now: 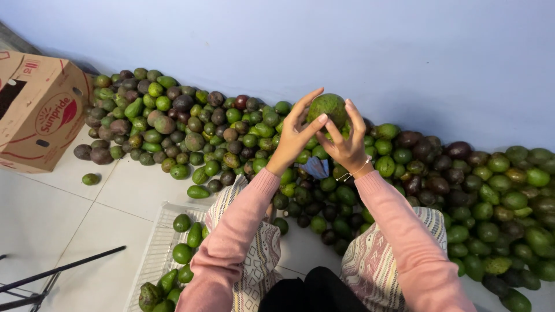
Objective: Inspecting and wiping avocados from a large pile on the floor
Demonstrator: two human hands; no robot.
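Holding a green avocado (pixel 328 108) up above the heap of avocados (pixel 416 173) along the wall, both hands grip it. The left hand (pixel 295 136) and right hand (pixel 345 141) curl their fingers around its sides. A white crate (pixel 151 248) with more avocados sits lower left, a cardboard box (pixel 37 112) beyond it.

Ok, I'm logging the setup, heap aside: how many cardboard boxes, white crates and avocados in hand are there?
cardboard box: 1
white crate: 1
held avocado, between left hand and right hand: 1
Total: 3
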